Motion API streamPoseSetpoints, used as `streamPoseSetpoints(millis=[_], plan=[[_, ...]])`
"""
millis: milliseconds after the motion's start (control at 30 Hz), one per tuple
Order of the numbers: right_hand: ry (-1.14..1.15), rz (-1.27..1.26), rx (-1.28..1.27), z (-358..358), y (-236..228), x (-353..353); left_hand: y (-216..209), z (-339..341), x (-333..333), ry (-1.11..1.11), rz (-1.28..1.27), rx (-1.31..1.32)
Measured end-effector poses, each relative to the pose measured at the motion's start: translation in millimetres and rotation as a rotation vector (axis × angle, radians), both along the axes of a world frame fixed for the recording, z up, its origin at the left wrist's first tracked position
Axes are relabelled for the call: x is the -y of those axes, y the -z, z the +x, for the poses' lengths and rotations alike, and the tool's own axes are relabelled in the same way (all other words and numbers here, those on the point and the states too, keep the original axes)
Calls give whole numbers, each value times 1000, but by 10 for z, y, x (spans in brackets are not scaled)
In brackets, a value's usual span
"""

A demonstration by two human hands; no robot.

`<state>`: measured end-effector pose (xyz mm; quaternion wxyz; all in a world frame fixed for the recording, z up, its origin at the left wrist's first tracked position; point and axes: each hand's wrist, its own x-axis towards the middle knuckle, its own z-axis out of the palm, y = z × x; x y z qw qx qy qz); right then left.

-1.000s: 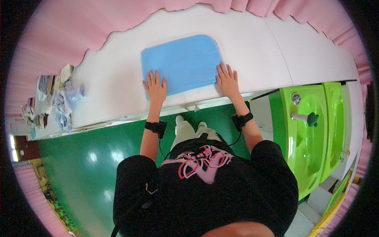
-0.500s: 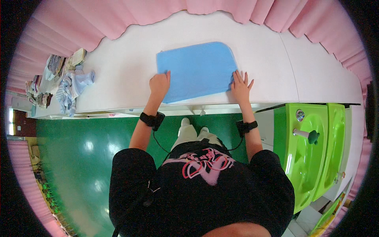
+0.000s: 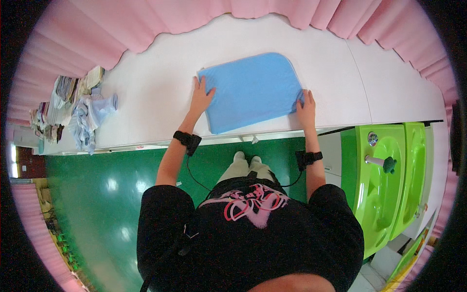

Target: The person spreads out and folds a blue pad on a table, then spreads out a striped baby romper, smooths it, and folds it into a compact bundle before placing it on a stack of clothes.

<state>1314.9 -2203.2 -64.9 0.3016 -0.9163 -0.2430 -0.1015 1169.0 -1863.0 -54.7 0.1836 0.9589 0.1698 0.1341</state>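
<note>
Blue cloth (image 3: pixel 253 92) on desk (image 3: pixel 155 82) apparently being straightened; left hand (image 3: pixel 201 100) fingers spread, right hand (image 3: pixel 306 113) curled, pinch unclear; edge alignment called for.

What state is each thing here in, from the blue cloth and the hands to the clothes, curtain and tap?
Blue cloth: lying flat, set slightly askew on the counter
Left hand: open, at the cloth's left edge
Right hand: fingers bent at the cloth's right edge; grip unclear
Pale blue clothes: crumpled
Clothes stack: folded, piled
Pink curtain: hanging in folds
Tap: no running water visible
</note>
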Motion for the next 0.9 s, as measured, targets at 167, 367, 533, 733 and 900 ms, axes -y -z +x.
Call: streamPoseSetpoints(millis=[167,367,533,733,900], plan=[[257,144,-304,143,-153,-13,78,-167,85,-63,-60,180],[160,404,-786,328,-205,-73,-47,-369,455,86,246,60],[133,140,-142,-98,-1188,-861,-26,-130,429,76,238,99],[-376,-48,25,-1206,-1273,-1984,465,-119,122,-80,-417,274],[-484,-184,49,-1341,-609,-2167,-319,-216,174,-251,-1555,397]])
